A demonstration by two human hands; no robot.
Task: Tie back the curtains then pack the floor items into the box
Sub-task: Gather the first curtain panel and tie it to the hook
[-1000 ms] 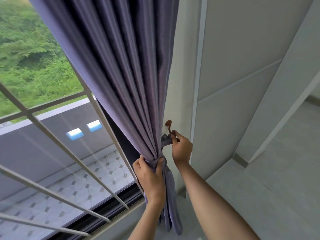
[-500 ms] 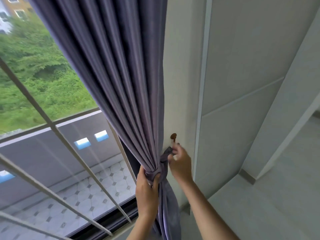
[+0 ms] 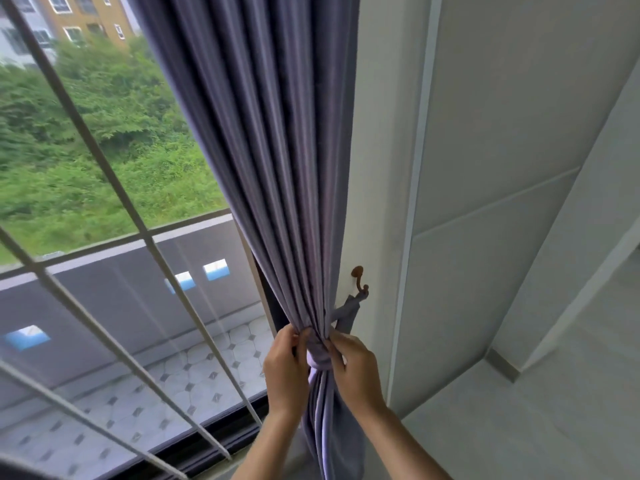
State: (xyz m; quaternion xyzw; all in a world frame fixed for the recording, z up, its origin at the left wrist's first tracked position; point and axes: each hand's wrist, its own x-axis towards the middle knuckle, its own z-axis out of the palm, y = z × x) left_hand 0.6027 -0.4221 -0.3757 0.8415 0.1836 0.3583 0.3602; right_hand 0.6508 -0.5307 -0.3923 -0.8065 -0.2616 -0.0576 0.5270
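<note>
Gathering the curtain (image 3: pixel 277 168) at its tieback (image 3: pixel 320 358), beside the window.
The left hand (image 3: pixel 285 372) is pinching the bunched pleats; the right hand (image 3: pixel 356 372) is pinching the band, which is looping onto the wall hook (image 3: pixel 360 280); the cloth is judged soft, light, slippery; best taken at the cinch.

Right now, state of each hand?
Left hand: pinching the curtain at the tieback.
Right hand: pinching the tieback.
</note>
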